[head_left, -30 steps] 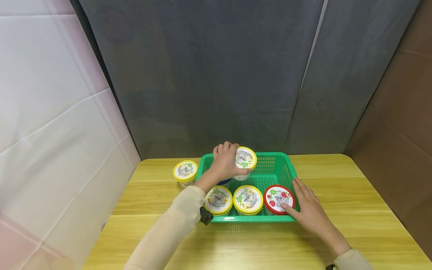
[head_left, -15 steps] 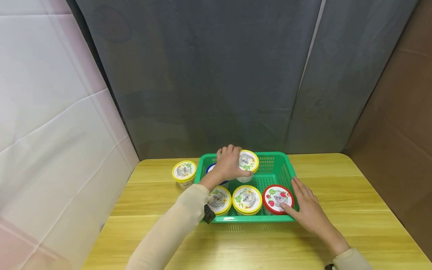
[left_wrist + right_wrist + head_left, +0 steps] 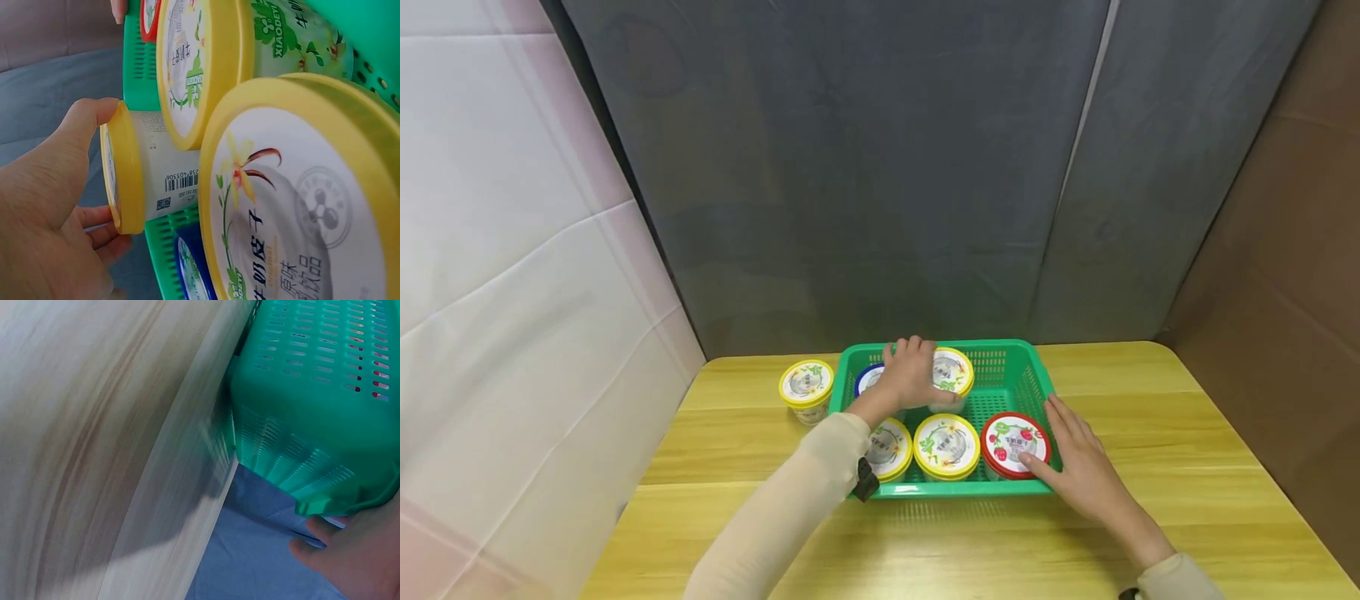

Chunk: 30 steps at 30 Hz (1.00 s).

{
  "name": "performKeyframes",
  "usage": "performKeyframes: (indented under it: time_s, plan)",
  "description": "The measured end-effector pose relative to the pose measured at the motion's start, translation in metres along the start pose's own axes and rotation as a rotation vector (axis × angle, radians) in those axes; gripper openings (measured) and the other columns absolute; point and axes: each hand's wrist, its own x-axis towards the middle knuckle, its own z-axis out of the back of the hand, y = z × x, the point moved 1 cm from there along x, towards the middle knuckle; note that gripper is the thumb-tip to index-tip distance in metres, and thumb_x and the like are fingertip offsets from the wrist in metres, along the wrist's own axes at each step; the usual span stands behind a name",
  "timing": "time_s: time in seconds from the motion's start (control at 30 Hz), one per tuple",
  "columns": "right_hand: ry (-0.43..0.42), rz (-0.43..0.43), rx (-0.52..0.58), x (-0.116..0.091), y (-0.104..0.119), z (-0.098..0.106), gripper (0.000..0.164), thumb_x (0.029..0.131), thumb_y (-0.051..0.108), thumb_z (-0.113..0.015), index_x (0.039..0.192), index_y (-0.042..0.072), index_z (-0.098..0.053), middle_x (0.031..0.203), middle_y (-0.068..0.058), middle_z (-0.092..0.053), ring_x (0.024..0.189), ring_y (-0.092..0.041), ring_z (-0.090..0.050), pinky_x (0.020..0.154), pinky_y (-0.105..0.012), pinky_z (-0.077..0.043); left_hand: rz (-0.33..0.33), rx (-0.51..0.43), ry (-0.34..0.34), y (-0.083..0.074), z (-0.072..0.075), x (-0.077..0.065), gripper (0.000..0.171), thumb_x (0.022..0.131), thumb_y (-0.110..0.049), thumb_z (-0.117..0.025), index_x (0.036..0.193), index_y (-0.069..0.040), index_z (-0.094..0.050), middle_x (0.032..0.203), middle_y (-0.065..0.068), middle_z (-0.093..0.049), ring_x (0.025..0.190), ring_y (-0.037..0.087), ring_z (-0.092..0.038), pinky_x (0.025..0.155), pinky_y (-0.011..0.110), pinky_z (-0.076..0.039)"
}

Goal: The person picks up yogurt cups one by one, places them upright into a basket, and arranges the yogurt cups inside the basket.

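Observation:
My left hand (image 3: pixel 910 373) grips a yellow-lidded plastic tub (image 3: pixel 952 372) by its lid, low in the back of the green basket (image 3: pixel 992 488). In the left wrist view, thumb and fingers span that tub's yellow lid (image 3: pixel 130 169). Just left of it is a blue-lidded tub (image 3: pixel 868 377), partly hidden by the hand. Along the front sit two more yellow-lidded tubs, one in the middle (image 3: pixel 947 447) and one at left (image 3: pixel 887 450), plus a red-lidded tub (image 3: pixel 1004 433). My right hand (image 3: pixel 1086 467) rests at the basket's right rim, fingers fairly straight, thumb over the red lid's edge.
Another yellow-lidded tub (image 3: pixel 807 385) stands on the wooden table (image 3: pixel 940 550), outside the basket to the left. A dark grey partition (image 3: pixel 865 183) rises behind the table, with a white sheet (image 3: pixel 527 250) at left and a brown panel (image 3: pixel 1277 250) at right.
My left hand has lowered the yellow-lidded tub deeper into the basket, slightly rightward. More of the blue-lidded tub shows. My right hand has stayed at the basket's rim.

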Motion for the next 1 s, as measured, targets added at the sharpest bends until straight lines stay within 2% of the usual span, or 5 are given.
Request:
performKeyframes:
  time_s: [0.17, 0.43, 0.63, 1.0]
  plan:
    - [0.004, 0.001, 0.012, -0.0007, -0.0028, -0.0021, 0.092, 0.091, 0.052, -0.064, 0.156, 0.001, -0.024, 0.164, -0.018, -0.022, 0.145, -0.047, -0.027, 0.107, -0.074, -0.027, 0.01, 0.011, 0.015, 0.0003, -0.0022, 0.0004, 0.096, 0.073, -0.067, -0.075, 0.142, -0.007, -0.045, 0.139, 0.012, -0.047, 0.131, 0.033, -0.039, 0.117, 0.062, -0.022]
    - [0.004, 0.0, 0.017, -0.0013, -0.0027, -0.0035, 0.093, 0.091, 0.053, -0.064, 0.156, 0.001, -0.023, 0.164, -0.017, -0.021, 0.144, -0.047, -0.027, 0.107, -0.074, -0.027, 0.025, 0.028, 0.049, -0.0011, -0.0044, 0.0022, 0.09, 0.074, -0.066, -0.074, 0.138, -0.008, -0.05, 0.138, 0.012, -0.049, 0.129, 0.033, -0.039, 0.116, 0.061, -0.023]
    - [0.003, -0.005, 0.02, -0.0018, -0.0015, -0.0031, 0.092, 0.091, 0.053, -0.064, 0.156, 0.001, -0.023, 0.164, -0.017, -0.021, 0.144, -0.047, -0.027, 0.108, -0.073, -0.027, 0.042, 0.045, 0.081, -0.001, -0.0056, 0.0022, 0.094, 0.074, -0.068, -0.074, 0.142, -0.009, -0.047, 0.144, 0.013, -0.047, 0.138, 0.035, -0.036, 0.118, 0.061, -0.021]
    - [0.003, -0.007, 0.012, -0.0015, -0.0012, -0.0024, 0.092, 0.091, 0.053, -0.064, 0.156, 0.001, -0.024, 0.164, -0.017, -0.022, 0.144, -0.047, -0.028, 0.108, -0.073, -0.027, 0.049, 0.061, 0.111, -0.0014, -0.0085, 0.0014, 0.097, 0.072, -0.07, -0.074, 0.143, -0.01, -0.046, 0.146, 0.012, -0.046, 0.138, 0.035, -0.036, 0.117, 0.06, -0.024]
